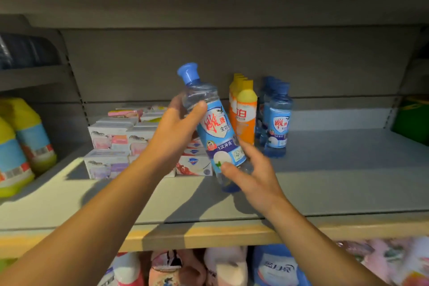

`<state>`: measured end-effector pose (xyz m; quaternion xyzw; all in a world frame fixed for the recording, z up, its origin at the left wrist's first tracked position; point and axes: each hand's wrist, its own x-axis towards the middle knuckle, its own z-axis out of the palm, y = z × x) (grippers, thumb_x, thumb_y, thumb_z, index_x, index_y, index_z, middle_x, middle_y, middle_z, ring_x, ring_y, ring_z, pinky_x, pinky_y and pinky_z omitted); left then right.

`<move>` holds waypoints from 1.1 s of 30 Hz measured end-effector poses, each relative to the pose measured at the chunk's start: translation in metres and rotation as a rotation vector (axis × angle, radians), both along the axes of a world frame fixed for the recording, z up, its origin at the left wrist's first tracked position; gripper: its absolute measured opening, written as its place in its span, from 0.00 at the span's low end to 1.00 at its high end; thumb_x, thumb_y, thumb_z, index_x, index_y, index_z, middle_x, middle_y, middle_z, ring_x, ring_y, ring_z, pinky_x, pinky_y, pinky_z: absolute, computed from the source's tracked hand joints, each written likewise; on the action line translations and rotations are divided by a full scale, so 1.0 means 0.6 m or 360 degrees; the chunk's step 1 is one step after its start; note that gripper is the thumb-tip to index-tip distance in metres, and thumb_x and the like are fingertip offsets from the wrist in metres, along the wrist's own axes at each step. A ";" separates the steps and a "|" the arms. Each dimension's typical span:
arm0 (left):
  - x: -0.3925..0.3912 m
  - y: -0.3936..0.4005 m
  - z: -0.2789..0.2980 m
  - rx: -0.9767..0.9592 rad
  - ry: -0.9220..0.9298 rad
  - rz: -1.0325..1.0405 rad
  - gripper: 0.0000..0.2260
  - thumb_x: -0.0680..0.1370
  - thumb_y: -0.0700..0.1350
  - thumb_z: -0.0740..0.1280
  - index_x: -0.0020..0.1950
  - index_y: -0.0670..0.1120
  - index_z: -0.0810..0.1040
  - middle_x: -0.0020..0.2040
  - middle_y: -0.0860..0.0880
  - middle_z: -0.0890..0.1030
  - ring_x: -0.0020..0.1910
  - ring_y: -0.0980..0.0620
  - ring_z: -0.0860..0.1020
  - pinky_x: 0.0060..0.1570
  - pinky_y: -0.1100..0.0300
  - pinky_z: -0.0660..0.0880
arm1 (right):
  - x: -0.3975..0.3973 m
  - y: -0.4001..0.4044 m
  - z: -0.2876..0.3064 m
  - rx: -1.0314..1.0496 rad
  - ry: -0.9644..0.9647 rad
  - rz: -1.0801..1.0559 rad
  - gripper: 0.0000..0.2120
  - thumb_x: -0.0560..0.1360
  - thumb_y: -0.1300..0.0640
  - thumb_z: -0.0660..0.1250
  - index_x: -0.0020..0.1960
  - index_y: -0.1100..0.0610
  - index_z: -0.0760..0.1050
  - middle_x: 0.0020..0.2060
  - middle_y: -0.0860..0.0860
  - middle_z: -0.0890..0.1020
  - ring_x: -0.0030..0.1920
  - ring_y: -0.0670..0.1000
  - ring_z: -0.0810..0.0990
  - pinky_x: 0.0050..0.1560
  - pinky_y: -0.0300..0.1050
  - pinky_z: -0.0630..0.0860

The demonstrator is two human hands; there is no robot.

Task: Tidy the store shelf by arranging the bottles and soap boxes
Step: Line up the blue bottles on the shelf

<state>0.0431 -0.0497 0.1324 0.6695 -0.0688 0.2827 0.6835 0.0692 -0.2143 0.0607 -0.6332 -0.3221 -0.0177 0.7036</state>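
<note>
The left hand (176,127) curls its fingers (199,107) and thumb round the clear shoulder of a blue bottle (212,127), gripping it just below the blue cap. The right hand (251,174) cups the bottle's lower end, thumb pressed on the label and fingers bent behind it. The bottle is held tilted, cap toward the upper left, its base just above the grey shelf (336,169). Both forearms reach up from the lower corners of the view.

Right of the bottle, the shelf lies bare out to a green box (411,118) at the far right edge. Just behind the bottle stands a row of orange bottles (245,111), and beside it a row of blue bottles (276,121), both upright. Left of the hands, soap boxes (116,144) sit stacked in rows. Further left stand yellow-green bottles (25,141). The shelf's front edge (209,234) carries a yellow strip, with more goods below.
</note>
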 end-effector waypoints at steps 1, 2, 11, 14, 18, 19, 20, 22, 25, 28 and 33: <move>-0.002 -0.002 -0.012 -0.0161 0.0048 -0.0124 0.11 0.79 0.50 0.66 0.61 0.54 0.73 0.52 0.53 0.85 0.51 0.50 0.84 0.43 0.57 0.81 | -0.013 -0.001 -0.004 0.0017 0.0162 0.0097 0.22 0.64 0.45 0.74 0.56 0.47 0.79 0.50 0.46 0.85 0.49 0.48 0.84 0.44 0.43 0.81; -0.003 -0.003 -0.022 -0.0313 0.0091 -0.0208 0.11 0.79 0.50 0.66 0.61 0.54 0.73 0.52 0.50 0.85 0.52 0.48 0.84 0.44 0.54 0.82 | -0.026 0.000 -0.009 0.0031 0.0356 0.0189 0.24 0.62 0.43 0.74 0.56 0.50 0.79 0.49 0.50 0.86 0.46 0.52 0.85 0.38 0.44 0.82; 0.003 -0.002 -0.064 -0.0346 0.0495 -0.0071 0.09 0.79 0.50 0.68 0.53 0.45 0.77 0.42 0.45 0.86 0.39 0.47 0.85 0.34 0.55 0.80 | -0.059 0.000 -0.015 0.0199 0.1382 0.0810 0.36 0.61 0.40 0.73 0.59 0.65 0.78 0.53 0.62 0.83 0.42 0.60 0.85 0.37 0.49 0.82; 0.002 0.000 -0.062 -0.0294 0.0544 -0.0087 0.11 0.79 0.52 0.67 0.54 0.45 0.78 0.42 0.45 0.86 0.39 0.48 0.85 0.35 0.55 0.81 | -0.062 0.005 -0.009 0.0198 0.1316 0.0661 0.34 0.62 0.43 0.73 0.60 0.64 0.77 0.50 0.61 0.84 0.42 0.58 0.84 0.39 0.49 0.82; -0.005 0.000 -0.053 -0.0177 0.0488 -0.0008 0.10 0.80 0.50 0.66 0.57 0.46 0.77 0.47 0.46 0.85 0.38 0.49 0.85 0.32 0.57 0.80 | -0.068 0.016 -0.020 -0.0241 0.0659 -0.0025 0.22 0.65 0.43 0.71 0.58 0.47 0.77 0.46 0.46 0.86 0.43 0.46 0.84 0.45 0.50 0.81; -0.007 -0.001 -0.052 -0.0143 0.0450 0.0007 0.10 0.80 0.50 0.66 0.58 0.47 0.76 0.48 0.46 0.84 0.37 0.50 0.85 0.32 0.58 0.79 | -0.066 0.015 -0.023 -0.0353 0.0444 -0.0212 0.20 0.65 0.42 0.71 0.57 0.43 0.76 0.46 0.42 0.85 0.43 0.43 0.84 0.44 0.48 0.82; -0.010 -0.002 -0.052 -0.0114 0.0413 0.0002 0.10 0.80 0.50 0.66 0.57 0.47 0.76 0.47 0.47 0.84 0.37 0.50 0.85 0.32 0.59 0.79 | -0.063 0.012 -0.025 -0.0397 0.0223 -0.0365 0.20 0.66 0.43 0.72 0.56 0.40 0.74 0.46 0.40 0.84 0.44 0.43 0.83 0.45 0.46 0.81; -0.013 -0.008 -0.054 -0.0093 0.0376 -0.0058 0.08 0.80 0.50 0.66 0.55 0.48 0.77 0.44 0.49 0.85 0.39 0.51 0.85 0.33 0.58 0.80 | -0.046 0.008 -0.034 -0.0567 -0.0252 -0.0703 0.27 0.68 0.47 0.74 0.64 0.39 0.70 0.54 0.40 0.80 0.52 0.45 0.78 0.50 0.42 0.77; -0.016 -0.020 -0.060 -0.0276 0.0396 -0.0141 0.09 0.79 0.54 0.67 0.55 0.51 0.79 0.42 0.51 0.86 0.42 0.51 0.85 0.40 0.51 0.83 | -0.030 0.008 -0.049 -0.0985 -0.0815 -0.1185 0.39 0.69 0.49 0.75 0.76 0.48 0.62 0.63 0.50 0.73 0.59 0.52 0.69 0.55 0.50 0.74; -0.015 -0.022 -0.065 -0.0473 0.0366 -0.0161 0.12 0.77 0.56 0.68 0.56 0.51 0.78 0.44 0.50 0.86 0.43 0.52 0.85 0.44 0.49 0.81 | -0.027 0.003 -0.055 -0.0979 -0.1125 -0.1274 0.39 0.68 0.51 0.77 0.75 0.53 0.65 0.62 0.54 0.74 0.58 0.54 0.68 0.54 0.53 0.75; -0.018 -0.007 -0.069 -0.0670 0.0250 -0.0379 0.26 0.71 0.57 0.66 0.64 0.44 0.75 0.53 0.45 0.83 0.50 0.47 0.83 0.41 0.52 0.80 | -0.017 -0.027 -0.037 -0.0644 -0.0553 -0.0352 0.31 0.69 0.42 0.67 0.71 0.41 0.65 0.63 0.39 0.74 0.62 0.37 0.73 0.59 0.34 0.71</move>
